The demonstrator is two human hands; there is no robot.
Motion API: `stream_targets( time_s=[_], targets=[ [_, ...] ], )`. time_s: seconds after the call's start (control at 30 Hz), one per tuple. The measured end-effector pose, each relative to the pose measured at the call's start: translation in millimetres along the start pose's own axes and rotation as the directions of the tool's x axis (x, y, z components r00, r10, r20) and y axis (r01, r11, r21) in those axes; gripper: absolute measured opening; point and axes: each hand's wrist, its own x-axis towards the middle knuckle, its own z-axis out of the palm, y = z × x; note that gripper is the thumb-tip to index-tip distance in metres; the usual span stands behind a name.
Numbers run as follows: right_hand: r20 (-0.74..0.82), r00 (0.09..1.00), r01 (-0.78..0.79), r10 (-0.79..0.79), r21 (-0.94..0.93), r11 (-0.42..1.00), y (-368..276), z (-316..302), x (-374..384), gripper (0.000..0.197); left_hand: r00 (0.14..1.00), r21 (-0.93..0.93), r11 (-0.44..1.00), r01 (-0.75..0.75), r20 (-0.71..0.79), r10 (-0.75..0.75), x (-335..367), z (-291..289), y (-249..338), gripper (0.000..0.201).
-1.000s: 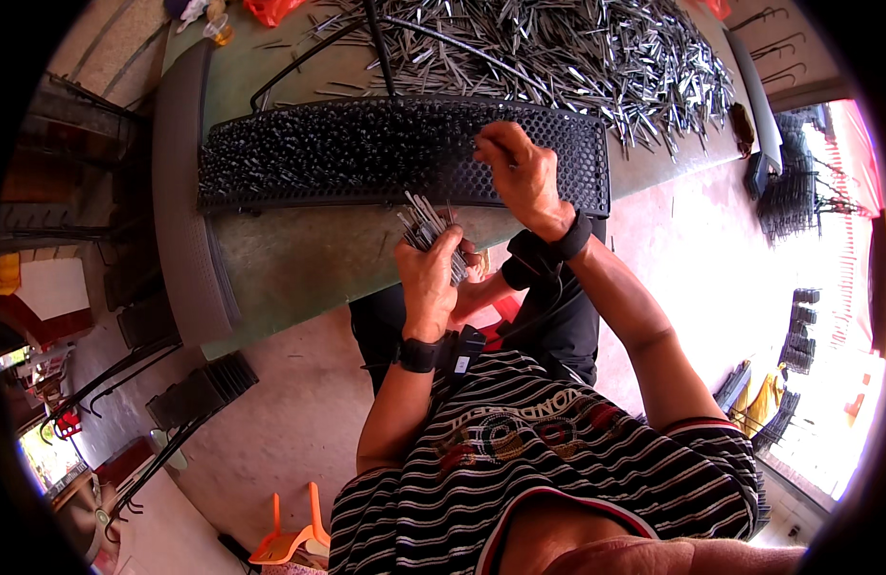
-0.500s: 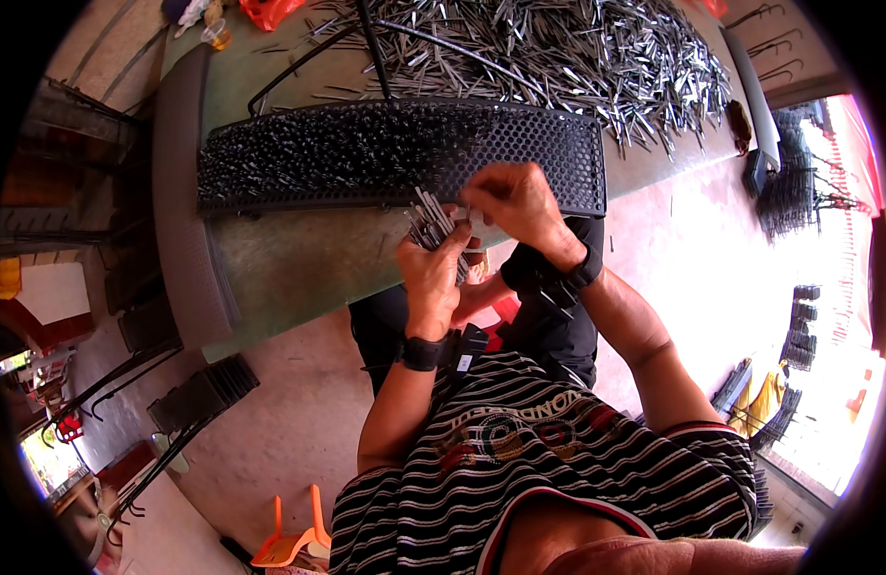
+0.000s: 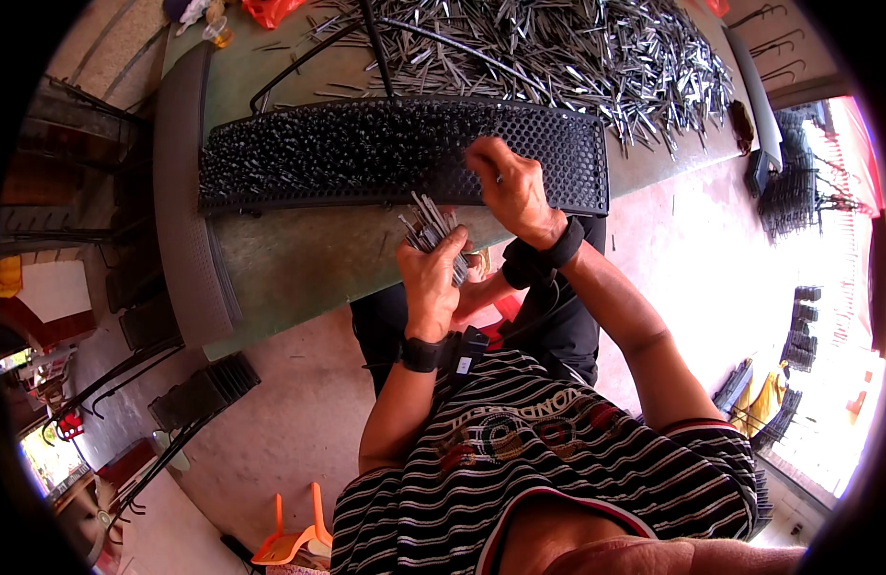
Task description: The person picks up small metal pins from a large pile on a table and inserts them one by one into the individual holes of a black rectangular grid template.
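In the head view, the left hand [image 3: 429,283] is closed around a bunch of thin metal sticks [image 3: 424,225], with their ends poking out toward a long black tray [image 3: 567,158] full of holes. The tray lies on the green table [image 3: 299,259], in front of a big pile of sticks [image 3: 558,57]. Lots of little sticks fill its left part, and bare holes show on the right. A moment ago the right hand [image 3: 522,196] was down by the bunch; now it is up over the tray, so the work is at the holes. Its fingers are bent, but I cannot tell how tightly they close or if they have a stick
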Motion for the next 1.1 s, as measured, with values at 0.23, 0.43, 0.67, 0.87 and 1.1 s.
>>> stream_targets(
  time_s=[0.23, 0.43, 0.67, 0.87, 1.1],
  targets=[
    [0.167, 0.984, -0.028, 0.062, -0.199, 0.980, -19.4, -15.2, 11.7, 0.007, 0.999, 0.025, 0.999, 0.033, 0.032, -0.034, -3.7, 3.6, 5.7, 0.022],
    [0.488, 0.805, -0.498, 0.337, 0.246, 0.832, -11.7, -17.8, 5.4, 0.015, 0.980, 0.076, 0.995, 0.062, 0.185, -0.075, -3.0, 5.1, -5.7, 0.022],
    [0.288, 0.751, -0.642, 0.594, 0.528, 0.556, -16.8, -28.0, 9.2, 0.012, 0.987, 0.014, 0.995, 0.102, 0.123, -0.103, 0.1, 1.7, -9.5, 0.023],
    [0.005, 0.900, -0.399, 0.436, 0.411, 0.819, -15.8, -11.0, 0.6, 0.006, 0.991, 0.014, 0.993, 0.117, 0.063, -0.117, -0.8, 2.3, -5.6, 0.018],
    [0.024, 0.977, -0.213, 0.212, 0.112, 0.970, -9.9, 1.7, -3.4, 0.008, 0.989, -0.006, 0.991, 0.134, 0.063, -0.134, -4.0, 3.0, 2.2, 0.017]
  ],
)
